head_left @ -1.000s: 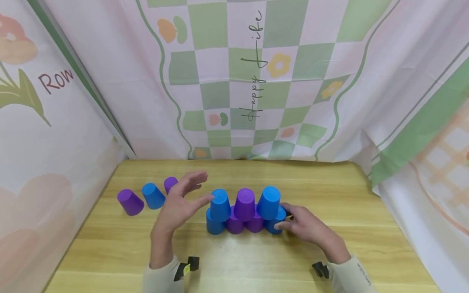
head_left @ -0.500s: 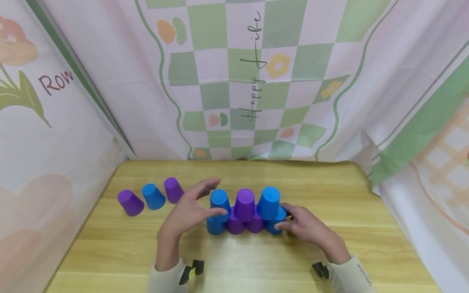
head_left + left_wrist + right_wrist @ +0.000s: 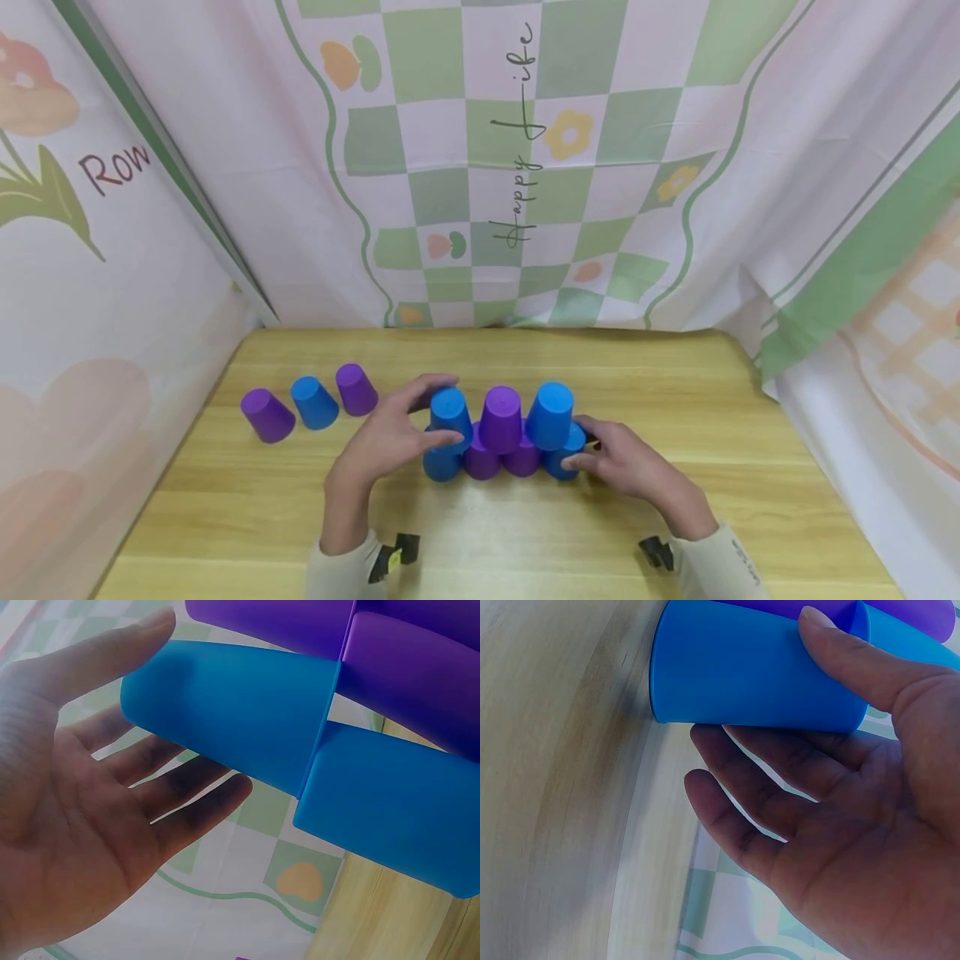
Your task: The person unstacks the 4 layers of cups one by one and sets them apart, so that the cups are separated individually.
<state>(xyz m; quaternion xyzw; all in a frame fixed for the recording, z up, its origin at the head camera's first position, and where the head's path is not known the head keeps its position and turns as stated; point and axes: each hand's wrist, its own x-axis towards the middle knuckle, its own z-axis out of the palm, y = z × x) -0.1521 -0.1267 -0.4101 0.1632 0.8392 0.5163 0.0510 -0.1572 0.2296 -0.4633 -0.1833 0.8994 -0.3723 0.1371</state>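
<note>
Blue and purple cups stand upside down in two tiers on the table. My left hand [image 3: 390, 437] is around the upper-left blue cup [image 3: 452, 421], fingers behind and thumb across its near side. In the left wrist view those fingers [image 3: 202, 810] are fairly straight, spread along the cup. My right hand [image 3: 622, 458] holds the lower-right blue cup [image 3: 742, 667] between thumb and fingers. An upper purple cup [image 3: 502, 417] and an upper blue cup [image 3: 551, 415] stand between the hands. Two lower purple cups [image 3: 482, 465] show beneath, with a lower-left blue cup [image 3: 442, 467].
Left of the tiers stand a purple cup [image 3: 267, 417], a blue cup [image 3: 314, 404] and another purple cup [image 3: 356, 390], all upside down. The wooden table [image 3: 510, 542] meets a checked curtain [image 3: 502, 183] at the back, with printed cloth [image 3: 120, 292] along the left.
My left hand has moved right, from beside the upper-left blue cup to around it, its thumb now overlapping the cup. My right hand and all cups stay in place.
</note>
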